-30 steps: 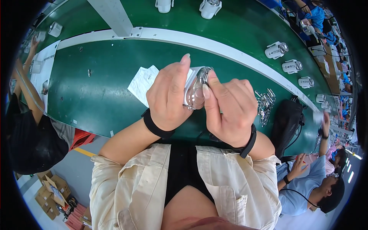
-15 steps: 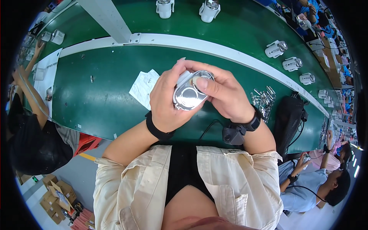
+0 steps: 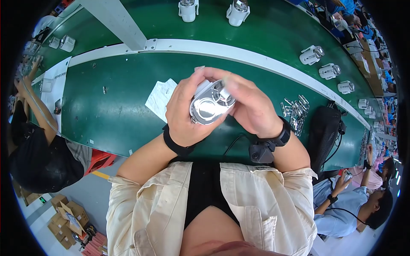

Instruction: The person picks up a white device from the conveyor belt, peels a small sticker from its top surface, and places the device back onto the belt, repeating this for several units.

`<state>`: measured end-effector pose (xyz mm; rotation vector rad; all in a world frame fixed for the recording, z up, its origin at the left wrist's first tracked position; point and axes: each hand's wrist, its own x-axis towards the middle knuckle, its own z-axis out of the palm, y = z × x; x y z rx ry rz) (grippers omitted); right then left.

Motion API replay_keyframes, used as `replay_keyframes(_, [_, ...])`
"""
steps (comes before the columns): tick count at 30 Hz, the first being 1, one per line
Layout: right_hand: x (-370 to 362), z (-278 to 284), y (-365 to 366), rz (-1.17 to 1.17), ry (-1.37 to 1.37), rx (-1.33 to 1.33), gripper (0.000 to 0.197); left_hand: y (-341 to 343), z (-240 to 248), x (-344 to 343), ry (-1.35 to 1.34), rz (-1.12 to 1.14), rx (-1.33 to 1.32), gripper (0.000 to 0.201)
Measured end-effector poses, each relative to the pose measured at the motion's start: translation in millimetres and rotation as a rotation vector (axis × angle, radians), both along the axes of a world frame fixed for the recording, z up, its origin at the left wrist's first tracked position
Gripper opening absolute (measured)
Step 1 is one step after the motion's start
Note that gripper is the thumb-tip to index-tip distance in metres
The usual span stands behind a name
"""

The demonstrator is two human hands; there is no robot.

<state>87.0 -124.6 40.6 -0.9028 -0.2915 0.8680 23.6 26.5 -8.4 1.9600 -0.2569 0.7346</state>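
Observation:
Over the bench, in front of my chest, I hold a rounded white device (image 3: pixel 208 105) whose shiny silver end with round lens-like shapes faces up. My left hand (image 3: pixel 184 106) is closed around its left side. My right hand (image 3: pixel 253 104) curls along its far and right sides. The right thumb, smeared by motion, hovers at the upper right of the silver end. Both hands hide most of the device's body. Just left of my left hand, a crumpled white sheet (image 3: pixel 160 99) lies on the green bench (image 3: pixel 115 106).
Small metal clips (image 3: pixel 295 112) lie in a pile right of my hands, beside a black mesh bag (image 3: pixel 323 134). Past a white rail (image 3: pixel 222 48) stand several similar white devices (image 3: pixel 238 13). A co-worker (image 3: pixel 38 158) sits at the left, another (image 3: pixel 350 209) at the right.
My right thumb has lifted off the device's silver end, uncovering more of it. The device has shifted slightly left. My left hand keeps its hold.

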Motion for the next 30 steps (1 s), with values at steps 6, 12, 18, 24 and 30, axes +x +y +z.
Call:
replay_keyframes(6, [-6.6,-16.6,4.0,-0.098,-0.338,-0.069,0.047,0.8,1.4,1.3,0.004,-0.010,0.013,0.086])
replay_keyframes(12, [-5.1,-17.1,7.6,-0.134,-0.292,-0.068,0.044,-3.5,2.9,8.9,-0.040,0.038,0.005,0.085])
replay_keyframes(18, [6.7,-16.5,5.6,-0.107,-0.236,-0.097,0.042,-1.7,-4.3,11.6,0.083,-0.024,0.003,0.095])
replay_keyframes(24, [110.8,-17.0,-48.7,-0.559,-0.437,-0.286,0.041,1.7,-1.4,11.2,0.087,0.000,0.110,0.101])
replay_keyframes(30, [204.2,-57.5,-96.0,-0.789,-0.375,-0.620,0.038,-2.2,-6.5,13.9,0.046,-0.018,0.022,0.094])
